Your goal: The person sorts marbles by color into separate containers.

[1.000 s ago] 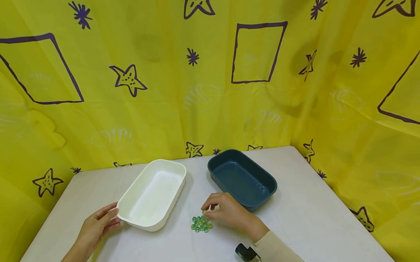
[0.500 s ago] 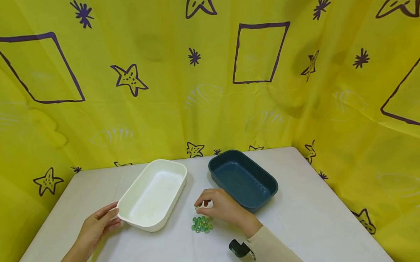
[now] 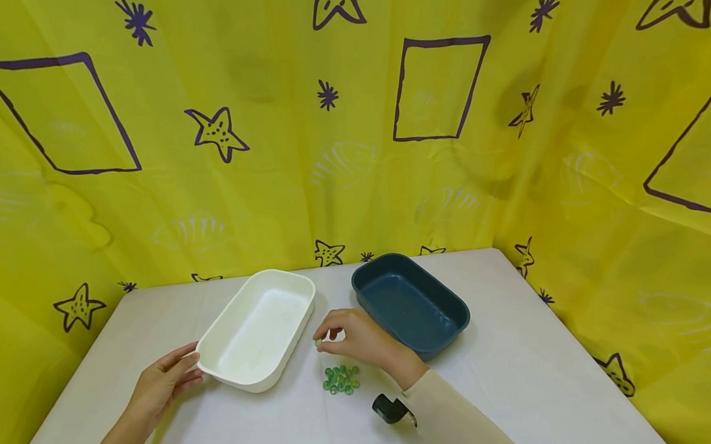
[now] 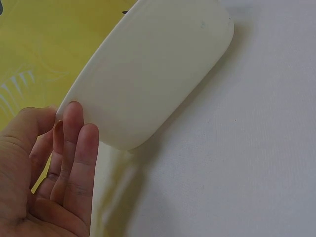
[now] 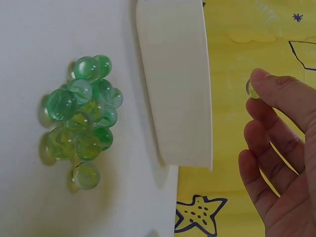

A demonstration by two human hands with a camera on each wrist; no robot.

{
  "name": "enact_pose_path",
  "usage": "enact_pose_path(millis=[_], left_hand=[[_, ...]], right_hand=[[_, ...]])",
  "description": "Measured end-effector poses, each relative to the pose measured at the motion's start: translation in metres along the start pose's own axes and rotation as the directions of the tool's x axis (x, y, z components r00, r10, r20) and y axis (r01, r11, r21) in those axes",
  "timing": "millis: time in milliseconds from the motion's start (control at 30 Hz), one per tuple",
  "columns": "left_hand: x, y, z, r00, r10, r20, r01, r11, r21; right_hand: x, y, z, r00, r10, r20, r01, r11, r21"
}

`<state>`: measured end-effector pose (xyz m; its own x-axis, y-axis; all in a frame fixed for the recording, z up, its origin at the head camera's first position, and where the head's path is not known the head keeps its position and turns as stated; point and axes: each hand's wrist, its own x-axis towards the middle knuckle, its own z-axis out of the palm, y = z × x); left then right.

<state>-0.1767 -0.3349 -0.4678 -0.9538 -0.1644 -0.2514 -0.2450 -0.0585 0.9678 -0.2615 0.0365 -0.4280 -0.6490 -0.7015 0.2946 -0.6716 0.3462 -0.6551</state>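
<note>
My right hand (image 3: pixel 356 339) pinches one glass marble (image 5: pixel 252 89) between thumb and forefinger, raised just right of the white tub's near end. Its other fingers are loosely bent in the right wrist view. A cluster of green and yellowish marbles (image 3: pixel 341 379) lies on the table below that hand. On the left, my left hand (image 3: pixel 164 385) grips the rim of the white tub (image 3: pixel 262 330) at its near left corner, thumb on one side and fingers against the outer wall (image 4: pixel 148 74). No marbles show inside the tub.
A dark blue tub (image 3: pixel 414 305) stands behind and right of my right hand. White cloth covers the table (image 3: pixel 268 427). A yellow patterned curtain (image 3: pixel 272 199) closes off the back and sides. Black camera mounts (image 3: pixel 391 409) sit at the wrists.
My right hand has lifted the marble away from the cluster and carried it left and up toward the white tub. The left hand keeps its hold on the rim.
</note>
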Motion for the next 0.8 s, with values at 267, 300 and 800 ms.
enact_pose_path(millis=[267,300,800], left_hand=[[-0.001,-0.002,-0.001,1.000,-0.005,0.013,0.005,1.000,-0.029],[-0.001,-0.001,0.000,1.000,-0.008,0.003,0.008,1.000,-0.026],[-0.001,-0.001,0.000,1.000,0.005,0.014,-0.005,0.999,-0.038]], right_hand=[[0.014,-0.005,0.004,0.999,0.027,-0.036,-0.028,0.999,-0.027],[0.016,-0.006,0.005,0.998,0.040,-0.041,-0.041,0.999,-0.031],[0.032,-0.011,0.015,0.996,0.059,-0.070,-0.061,0.998,-0.025]])
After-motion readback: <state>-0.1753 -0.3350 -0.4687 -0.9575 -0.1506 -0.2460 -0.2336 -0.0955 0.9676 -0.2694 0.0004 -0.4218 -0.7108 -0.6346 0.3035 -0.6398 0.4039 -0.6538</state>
